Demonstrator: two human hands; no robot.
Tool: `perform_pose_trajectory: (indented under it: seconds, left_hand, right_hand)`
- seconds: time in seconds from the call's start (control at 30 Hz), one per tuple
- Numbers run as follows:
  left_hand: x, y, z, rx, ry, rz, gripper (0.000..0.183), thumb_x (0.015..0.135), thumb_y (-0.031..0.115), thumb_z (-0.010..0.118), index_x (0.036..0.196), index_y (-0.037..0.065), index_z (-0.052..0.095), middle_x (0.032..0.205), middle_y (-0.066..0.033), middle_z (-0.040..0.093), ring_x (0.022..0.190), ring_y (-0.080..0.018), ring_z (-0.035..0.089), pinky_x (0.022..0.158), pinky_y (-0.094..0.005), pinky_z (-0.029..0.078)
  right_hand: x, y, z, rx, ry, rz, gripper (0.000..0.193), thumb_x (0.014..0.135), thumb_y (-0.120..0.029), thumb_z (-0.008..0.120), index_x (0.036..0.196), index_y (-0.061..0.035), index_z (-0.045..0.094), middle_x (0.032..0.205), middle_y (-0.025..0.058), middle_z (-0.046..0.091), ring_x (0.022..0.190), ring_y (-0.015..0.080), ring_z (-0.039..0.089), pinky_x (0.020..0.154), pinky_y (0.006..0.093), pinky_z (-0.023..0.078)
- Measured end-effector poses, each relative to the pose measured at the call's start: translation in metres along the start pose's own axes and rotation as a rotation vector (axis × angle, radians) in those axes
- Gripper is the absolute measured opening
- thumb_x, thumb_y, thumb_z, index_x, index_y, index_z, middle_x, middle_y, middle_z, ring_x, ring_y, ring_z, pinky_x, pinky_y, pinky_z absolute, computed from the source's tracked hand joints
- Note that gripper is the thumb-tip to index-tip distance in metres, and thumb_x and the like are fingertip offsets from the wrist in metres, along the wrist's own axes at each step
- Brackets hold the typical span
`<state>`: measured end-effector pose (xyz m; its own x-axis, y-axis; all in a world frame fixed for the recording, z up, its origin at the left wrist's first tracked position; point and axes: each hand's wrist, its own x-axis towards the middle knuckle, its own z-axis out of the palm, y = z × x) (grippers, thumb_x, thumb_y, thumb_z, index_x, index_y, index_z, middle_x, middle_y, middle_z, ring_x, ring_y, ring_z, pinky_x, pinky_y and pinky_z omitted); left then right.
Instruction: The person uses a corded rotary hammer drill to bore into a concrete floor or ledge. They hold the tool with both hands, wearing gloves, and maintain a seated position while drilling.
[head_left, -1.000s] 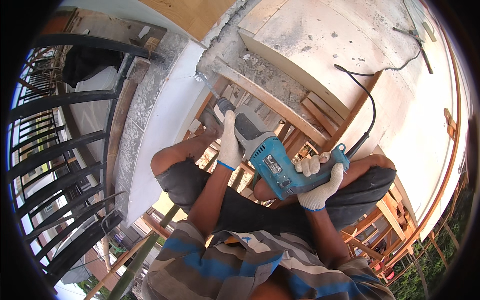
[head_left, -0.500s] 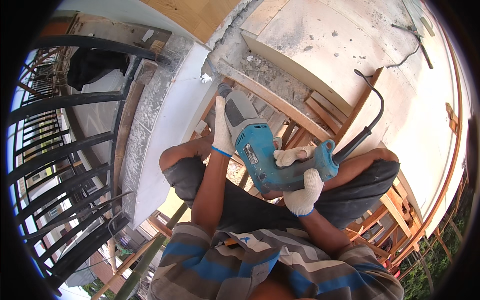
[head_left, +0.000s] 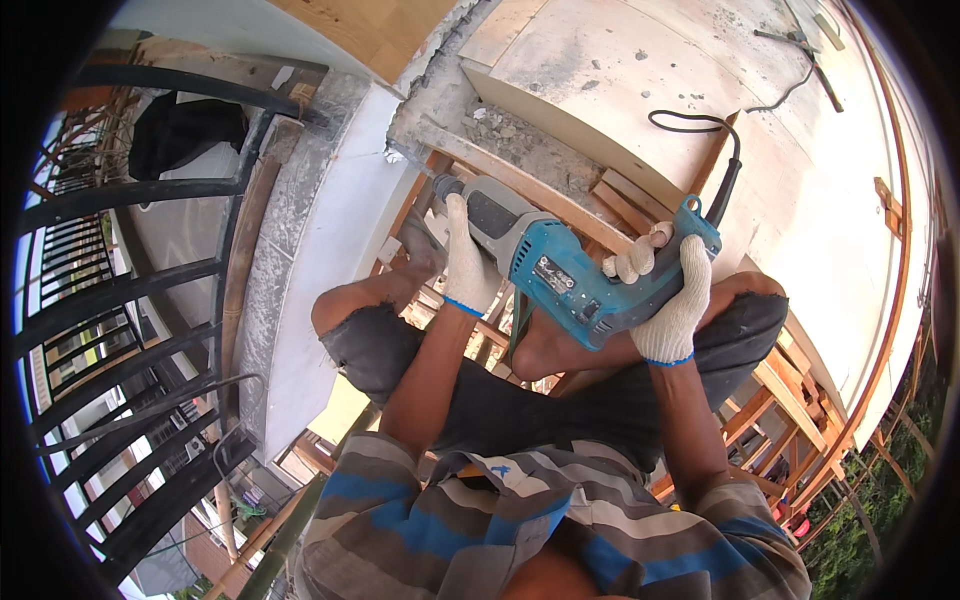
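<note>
1. Gripping the big blue and grey drill (head_left: 570, 285), both hands are closed around it, and both wear white gloves.
2. The left hand (head_left: 470, 262) holds the grey front part from its left side. Its fingertips are hidden, so I cannot tell how far they wrap around.
3. The left forearm (head_left: 435, 378) comes up from below and leans a little to the right.
4. The right hand (head_left: 675, 305) is wrapped around the back handle, with its fingers curled over. I cannot tell if a finger presses a button.
5. The right forearm (head_left: 690, 420) comes up from below, almost straight.
6. The drill is in front of the body, over the bent legs. Its nose points up and left, near the white wall (head_left: 335, 230).
7. A black cord (head_left: 737, 172) comes out of the drill's back end and loops over the pale boards (head_left: 640, 110).
</note>
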<state>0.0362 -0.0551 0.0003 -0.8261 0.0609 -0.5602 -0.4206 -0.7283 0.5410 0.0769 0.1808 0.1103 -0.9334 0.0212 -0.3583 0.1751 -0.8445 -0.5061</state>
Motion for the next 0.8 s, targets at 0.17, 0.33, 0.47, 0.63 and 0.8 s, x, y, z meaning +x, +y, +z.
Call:
perform_pose_trajectory:
  seconds: [0.17,0.33,0.47,0.63,0.8]
  left_hand:
    - [0.019,0.023,0.025,-0.065,-0.056,0.034,0.081,0.103,0.079,0.053,0.152,0.014,0.057,0.144,-0.0069,0.066,0.131,-0.0264,0.063,0.115,-0.044,0.051]
    - [0.029,0.029,0.019,-0.102,-0.074,0.039,0.084,0.101,0.083,0.052,0.15,0.014,0.06,0.141,-0.0084,0.068,0.129,-0.0278,0.065,0.109,-0.0471,0.055]
    - [0.022,0.03,0.018,-0.128,-0.004,0.005,0.086,0.101,0.083,0.052,0.149,0.013,0.06,0.141,-0.0085,0.069,0.128,-0.0276,0.066,0.107,-0.0471,0.057]
    - [0.023,0.031,0.002,-0.094,-0.011,0.022,0.086,0.099,0.084,0.052,0.149,0.014,0.059,0.139,-0.0074,0.068,0.124,-0.0255,0.067,0.104,-0.0441,0.059]
    - [0.017,0.033,-0.001,-0.058,0.022,0.083,0.095,0.099,0.09,0.041,0.152,0.012,0.055,0.139,-0.0134,0.068,0.12,-0.0293,0.07,0.102,-0.0441,0.062]
  right_hand:
    - [0.045,-0.031,0.058,-0.067,-0.044,0.039,0.033,0.107,-0.04,0.069,0.103,-0.008,0.063,0.077,0.0062,0.059,0.072,0.0213,0.06,0.076,0.0402,0.053]
    - [0.051,-0.034,0.085,-0.123,-0.059,0.018,0.028,0.106,-0.032,0.073,0.105,-0.0047,0.067,0.082,0.0091,0.066,0.071,0.0197,0.063,0.068,0.0358,0.054]
    - [0.042,-0.027,0.092,-0.272,-0.018,-0.017,0.032,0.11,-0.039,0.064,0.109,-0.007,0.062,0.079,0.0057,0.058,0.072,0.0202,0.058,0.074,0.0378,0.051]
    - [0.03,-0.012,0.089,-0.393,-0.061,-0.11,0.035,0.107,-0.028,0.071,0.121,0.0032,0.065,0.089,0.0115,0.067,0.081,0.0221,0.066,0.076,0.0392,0.055]
    - [0.01,-0.008,0.109,-0.377,-0.01,-0.04,0.028,0.103,-0.015,0.076,0.123,0.0037,0.071,0.095,0.0112,0.074,0.084,0.0212,0.072,0.078,0.0373,0.058]
